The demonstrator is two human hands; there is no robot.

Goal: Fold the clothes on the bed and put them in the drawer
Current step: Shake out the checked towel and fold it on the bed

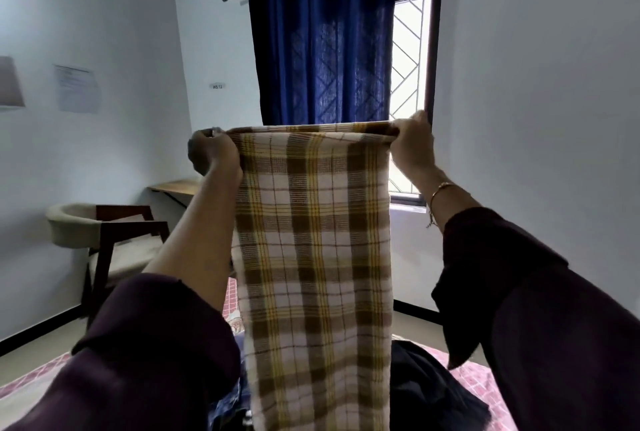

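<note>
A brown, yellow and white checked cloth (pixel 313 240) hangs straight down in front of me, held up high by its top edge. My left hand (pixel 211 153) grips the top left corner. My right hand (pixel 412 143) pinches the top right corner. The cloth's lower end reaches down past the bottom of the view, over the bed (pixel 474 382) with its pink patterned cover. A black garment (pixel 426 385) lies on the bed to the right of the cloth, and a bit of blue denim (pixel 227 403) shows to the left. No drawer is in view.
A beige armchair with a dark wooden frame (pixel 104 240) stands at the left by a wooden desk (pixel 176 188). A dark blue curtain (pixel 322 49) covers most of the window (pixel 412 84) straight ahead. White walls close in on both sides.
</note>
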